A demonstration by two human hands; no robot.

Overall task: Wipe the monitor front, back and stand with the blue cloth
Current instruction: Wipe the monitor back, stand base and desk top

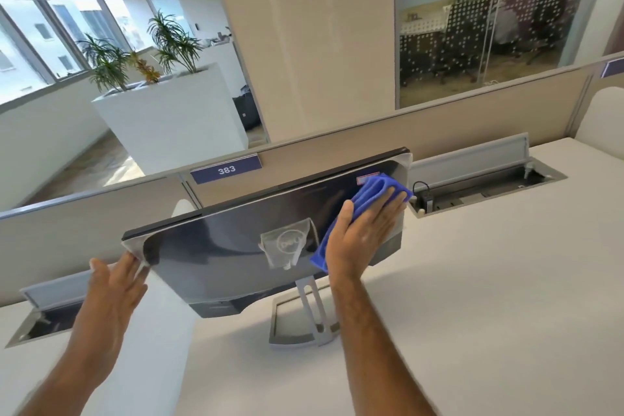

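Observation:
The monitor (236,246) stands on the white desk with its glossy dark back turned toward me, tilted, on a silver stand (305,317). My right hand (361,233) lies flat, fingers straight, and presses the folded blue cloth (371,194) against the right part of the monitor's back. The cloth runs from near the upper right corner down past my wrist. My left hand (113,284) touches the monitor's lower left corner with straight fingers. The screen side faces away and is hidden.
The white desk (472,297) spreads to the right. An open cable tray (479,189) with a black plug sits behind the monitor at right, another (47,317) at left. A beige partition (337,145) with label 383 runs close behind.

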